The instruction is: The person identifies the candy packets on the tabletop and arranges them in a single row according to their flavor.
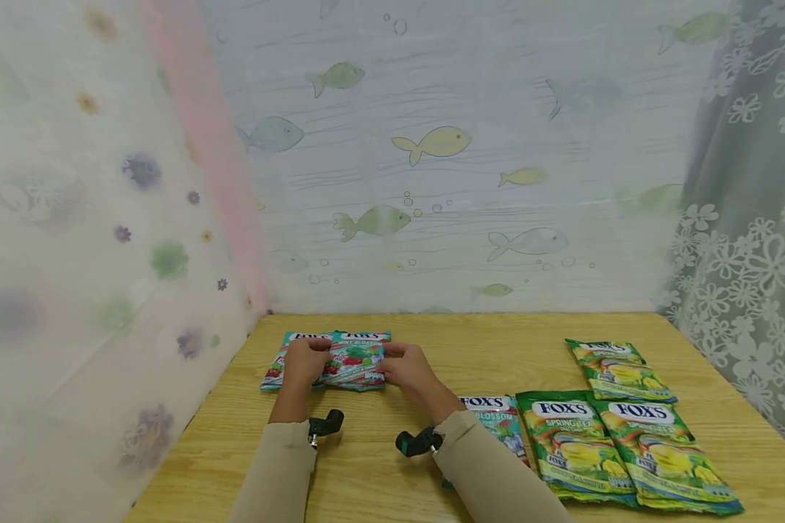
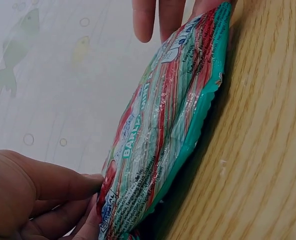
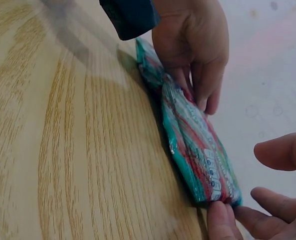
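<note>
A teal and red bag of Mint Blossom candy (image 1: 356, 362) lies at the table's back left, between both hands. My left hand (image 1: 306, 361) pinches its left edge between thumb and fingers, as the left wrist view shows. At the bag's right edge, my right hand (image 1: 408, 370) touches with its fingertips; in the right wrist view its thumb (image 3: 282, 151) stands apart from the wrapper. A second teal candy bag (image 1: 276, 369) lies flat to the left, partly hidden under the left hand, its side meeting the first bag.
Nearer the front, another Mint Blossom bag (image 1: 497, 418) is partly covered by the right forearm. Two green Spring Tea bags, one left (image 1: 569, 447) and one right (image 1: 661, 454), lie beside it. A third green bag (image 1: 621, 372) lies behind them on the wooden table (image 1: 366, 465).
</note>
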`<state>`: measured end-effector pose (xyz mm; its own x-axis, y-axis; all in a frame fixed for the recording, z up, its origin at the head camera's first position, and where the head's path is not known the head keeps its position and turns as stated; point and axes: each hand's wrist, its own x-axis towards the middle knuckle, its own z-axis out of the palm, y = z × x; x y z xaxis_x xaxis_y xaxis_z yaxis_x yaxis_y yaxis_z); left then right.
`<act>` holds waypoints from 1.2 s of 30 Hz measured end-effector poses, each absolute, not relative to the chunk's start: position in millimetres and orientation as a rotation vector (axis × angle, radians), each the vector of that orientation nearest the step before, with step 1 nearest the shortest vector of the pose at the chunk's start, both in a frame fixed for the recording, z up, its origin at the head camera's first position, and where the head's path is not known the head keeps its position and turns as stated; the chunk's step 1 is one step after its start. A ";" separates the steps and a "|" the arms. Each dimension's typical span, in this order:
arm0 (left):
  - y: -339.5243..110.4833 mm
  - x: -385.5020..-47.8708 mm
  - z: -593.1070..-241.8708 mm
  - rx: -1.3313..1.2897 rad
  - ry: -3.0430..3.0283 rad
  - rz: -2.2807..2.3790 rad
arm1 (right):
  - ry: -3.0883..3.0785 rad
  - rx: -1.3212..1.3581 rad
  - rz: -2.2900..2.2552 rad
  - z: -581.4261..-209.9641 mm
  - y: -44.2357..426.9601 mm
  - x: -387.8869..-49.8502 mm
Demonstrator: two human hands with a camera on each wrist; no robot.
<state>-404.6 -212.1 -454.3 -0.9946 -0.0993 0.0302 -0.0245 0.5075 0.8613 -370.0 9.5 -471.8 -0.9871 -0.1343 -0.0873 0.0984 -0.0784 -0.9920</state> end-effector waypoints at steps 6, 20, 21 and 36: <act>-212.9 -406.8 -453.6 0.110 -2.695 -1.413 | 2.049 -0.029 -2.183 -469.5 9.2 -369.5; -213.9 -405.3 -454.1 0.101 -2.751 -1.359 | 2.146 -0.074 -2.112 -470.0 8.6 -364.8; -213.8 -405.6 -454.3 0.101 -2.754 -1.353 | 2.143 -0.076 -2.109 -470.2 8.6 -364.7; -211.5 -404.9 -452.7 0.093 -2.794 -1.276 | 2.146 -0.101 -2.062 -470.4 9.4 -362.7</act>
